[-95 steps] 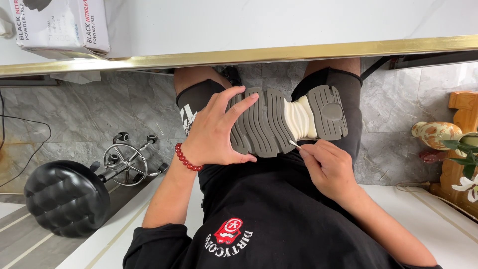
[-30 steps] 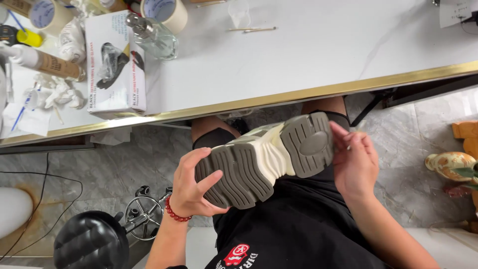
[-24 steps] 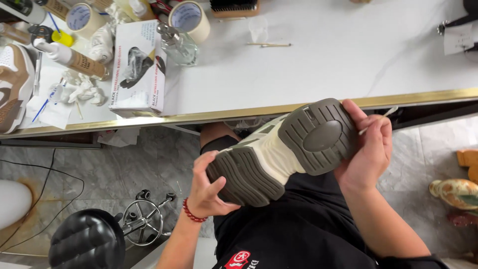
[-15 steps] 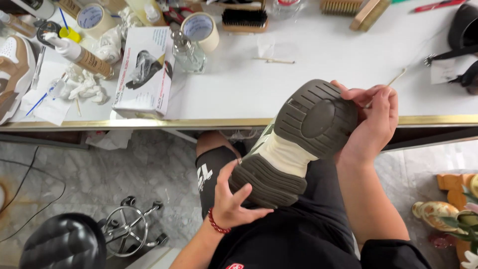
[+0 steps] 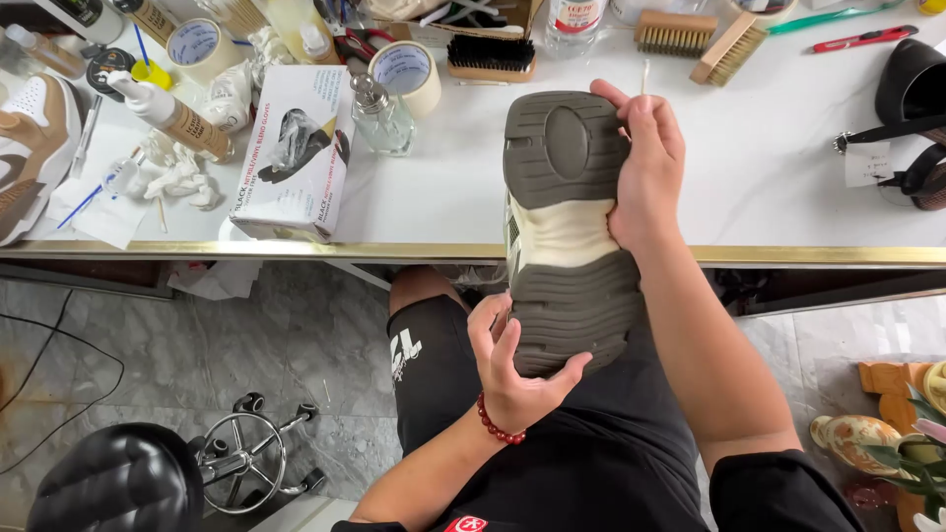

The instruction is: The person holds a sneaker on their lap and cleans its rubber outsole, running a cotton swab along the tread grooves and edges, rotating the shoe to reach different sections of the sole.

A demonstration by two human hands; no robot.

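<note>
Glove box (image 5: 294,150): flat rectangular carton at 10 o'clock, lying on white table (image 5: 788,177) near its front edge. White top with a dark picture, black side panel with pale print.

Brown bottle (image 5: 175,116): left of glove box, lying tilted, white nozzle, tan label.

Second brown bottle (image 5: 150,14): at 11 o'clock by far edge, similar tan label, partly cut off.

Clear bottle (image 5: 575,20): at 12 o'clock, white label with red and dark print, top cropped.

Paper tag (image 5: 868,164): at 3 o'clock, small white rectangle with handwriting, lying flat beside a black strap.

No signs or screens noted.
</note>
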